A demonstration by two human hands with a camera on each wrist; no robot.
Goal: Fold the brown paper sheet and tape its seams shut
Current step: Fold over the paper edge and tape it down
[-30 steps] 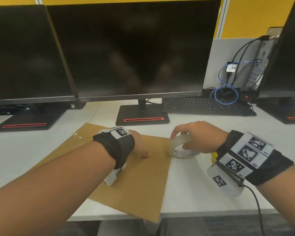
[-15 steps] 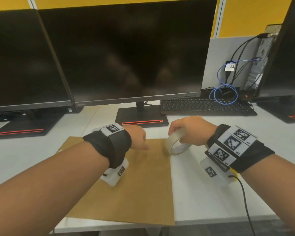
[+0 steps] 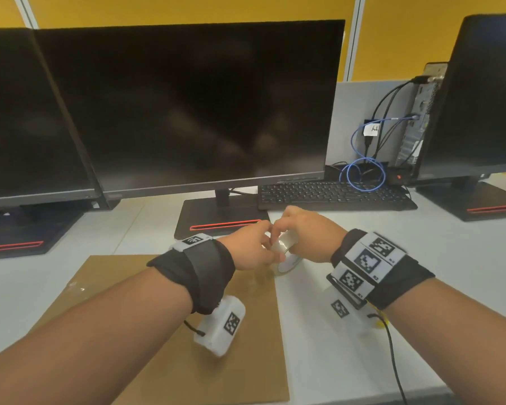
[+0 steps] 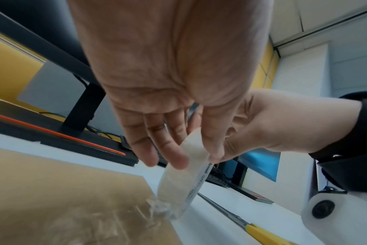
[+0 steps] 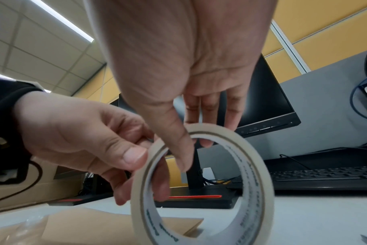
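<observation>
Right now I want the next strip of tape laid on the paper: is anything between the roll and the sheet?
Nothing visible. The round clear tape roll, held by both the left hand and right hand, hangs above the flat brown paper sheet's right edge.

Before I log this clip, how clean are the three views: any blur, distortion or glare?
Head view: sharp, wide-angle bend at the edges; faint reflections on the dark monitor. Left wrist view: heavy distortion; brown paper and scissors smeared by blur. Right wrist view: the tape roll is soft at its lower rim; a ceiling light is bright, without washing anything out.
</observation>
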